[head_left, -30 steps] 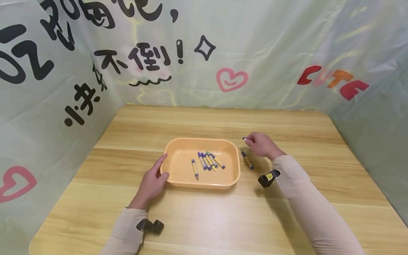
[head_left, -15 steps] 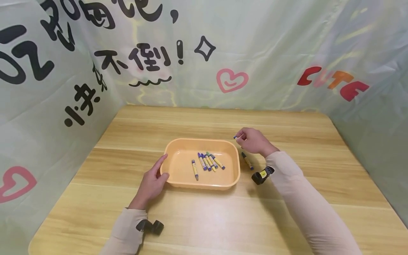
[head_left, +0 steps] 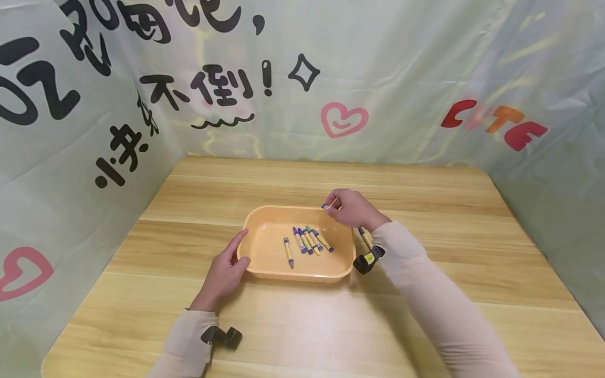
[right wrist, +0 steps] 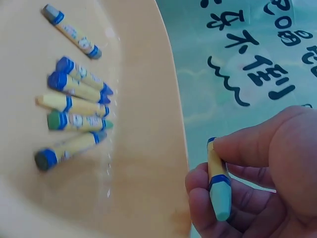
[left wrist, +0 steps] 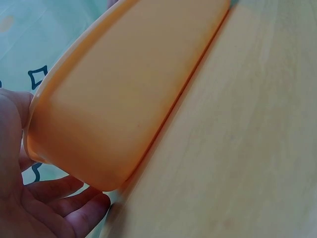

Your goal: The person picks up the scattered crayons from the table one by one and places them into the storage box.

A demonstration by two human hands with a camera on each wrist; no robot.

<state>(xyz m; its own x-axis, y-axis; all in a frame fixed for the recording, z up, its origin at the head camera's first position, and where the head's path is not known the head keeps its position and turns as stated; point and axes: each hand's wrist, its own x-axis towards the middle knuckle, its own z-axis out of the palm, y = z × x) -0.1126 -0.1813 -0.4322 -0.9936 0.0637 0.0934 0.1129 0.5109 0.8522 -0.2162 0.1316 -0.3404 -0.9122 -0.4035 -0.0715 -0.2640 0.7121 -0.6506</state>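
An orange plastic tray (head_left: 264, 236) stands on the table with several crayons (head_left: 306, 240) lying side by side in it. One more crayon (head_left: 289, 253) lies apart, left of that row. My left hand (head_left: 224, 273) grips the tray's left end, its thumb over the rim and its fingers against the outside wall in the left wrist view. Above the tray's far right rim, my right hand (head_left: 352, 208) pinches a crayon (right wrist: 219, 186) with a pale green tip between thumb and fingers.
Another crayon (head_left: 364, 237) lies on the wooden table (head_left: 293, 325) just right of the tray, partly hidden by the right wrist and its camera (head_left: 368, 260). A printed cloth (head_left: 402, 79) hangs behind the table and along its sides.
My right hand has moved left with its crayon, from right of the tray to above its far right rim. The left hand, the tray and the crayons in it stay in place.
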